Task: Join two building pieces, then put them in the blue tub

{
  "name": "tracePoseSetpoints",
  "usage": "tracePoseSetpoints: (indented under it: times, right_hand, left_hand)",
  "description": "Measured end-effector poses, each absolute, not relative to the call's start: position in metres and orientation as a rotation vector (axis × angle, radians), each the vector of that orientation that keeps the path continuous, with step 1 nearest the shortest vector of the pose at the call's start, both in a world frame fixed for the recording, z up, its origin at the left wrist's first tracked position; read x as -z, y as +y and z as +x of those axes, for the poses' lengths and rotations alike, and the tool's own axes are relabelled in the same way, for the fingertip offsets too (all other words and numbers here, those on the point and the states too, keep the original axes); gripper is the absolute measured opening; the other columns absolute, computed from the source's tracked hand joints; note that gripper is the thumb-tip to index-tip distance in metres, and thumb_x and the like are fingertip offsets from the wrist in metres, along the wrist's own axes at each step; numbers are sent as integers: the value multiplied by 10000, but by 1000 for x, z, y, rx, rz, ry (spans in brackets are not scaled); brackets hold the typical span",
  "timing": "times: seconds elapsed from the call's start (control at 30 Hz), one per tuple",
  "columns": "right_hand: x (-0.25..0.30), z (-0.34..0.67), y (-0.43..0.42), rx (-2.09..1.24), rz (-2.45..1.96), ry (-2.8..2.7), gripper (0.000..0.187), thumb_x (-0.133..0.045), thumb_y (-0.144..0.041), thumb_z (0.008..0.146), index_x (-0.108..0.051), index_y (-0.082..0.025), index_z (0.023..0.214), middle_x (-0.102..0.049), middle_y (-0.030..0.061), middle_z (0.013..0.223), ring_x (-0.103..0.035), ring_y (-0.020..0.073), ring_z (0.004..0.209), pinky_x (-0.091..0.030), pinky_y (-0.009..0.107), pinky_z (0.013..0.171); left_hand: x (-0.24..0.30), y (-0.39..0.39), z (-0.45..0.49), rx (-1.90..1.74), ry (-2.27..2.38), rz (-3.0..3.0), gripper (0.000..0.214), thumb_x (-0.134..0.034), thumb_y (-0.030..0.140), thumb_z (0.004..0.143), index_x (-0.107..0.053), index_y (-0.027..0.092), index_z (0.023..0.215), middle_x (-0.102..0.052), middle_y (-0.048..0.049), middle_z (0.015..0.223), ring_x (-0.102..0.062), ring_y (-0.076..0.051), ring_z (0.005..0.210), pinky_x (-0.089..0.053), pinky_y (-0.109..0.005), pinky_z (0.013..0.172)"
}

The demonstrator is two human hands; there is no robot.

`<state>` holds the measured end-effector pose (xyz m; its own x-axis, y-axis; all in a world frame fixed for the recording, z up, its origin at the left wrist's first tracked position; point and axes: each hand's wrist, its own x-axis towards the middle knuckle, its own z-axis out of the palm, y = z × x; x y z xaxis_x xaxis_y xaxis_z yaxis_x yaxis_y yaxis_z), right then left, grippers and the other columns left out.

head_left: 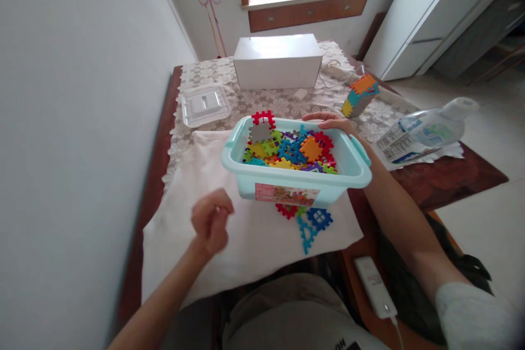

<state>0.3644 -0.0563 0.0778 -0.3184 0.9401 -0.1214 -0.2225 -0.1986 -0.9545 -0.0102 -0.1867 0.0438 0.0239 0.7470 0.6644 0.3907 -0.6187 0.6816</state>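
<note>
The mint-green plastic bin (296, 178) of interlocking blocks sits on a white cloth (250, 235), long axis left-right. The right hand (330, 122) rests flat-fingered on the bin's far rim; the left hand (210, 222), fingers curled on nothing visible, hovers near its front-left corner.

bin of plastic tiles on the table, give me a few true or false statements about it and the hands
1. The right hand rests on the far rim of the light blue bin. True.
2. The bin is empty. False: it holds many colourful plastic tiles.
3. The left hand grips the bin's handle. False: it hangs loosely curled over the white cloth, apart from the bin.
4. A few tiles, including the blue tiles, lie on the cloth by the bin's near side. True.
5. The white box stands beyond the bin. True.
</note>
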Motion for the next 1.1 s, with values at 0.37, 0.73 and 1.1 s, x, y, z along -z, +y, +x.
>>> tracePoseSetpoints:
  times: [0.37,0.73,1.1]
  right_hand:
    - [-57,370,-32,-1652,-932,-1142,488,-962,-315,712,-840,-292,1185,-902,2,1067,-832,247,899,-703,387,869]
    - [-62,360,-42,-1719,-944,-1297,465,-973,-323,721,-874,-277,1174,-884,3,906,-777,203,701,-613,304,638]
    - [-62,358,-42,-1647,-901,-1449,359,-959,-379,748,-892,-245,1075,-851,-26,829,-700,140,621,-521,239,582]
  left_hand:
    - [-7,-246,124,-314,1065,2594,1017,-784,821,946,-529,271,1762,-612,-215,1676,-525,-525,1549,-342,-806,1318]
    - [-14,-278,104,-340,840,2677,404,-806,207,963,-711,237,1355,-716,-116,1561,-654,-350,1395,-515,-550,1202]
    - [-13,-279,92,-419,749,2623,416,-811,141,908,-693,242,1294,-777,-72,1300,-683,-299,1210,-514,-469,1095]
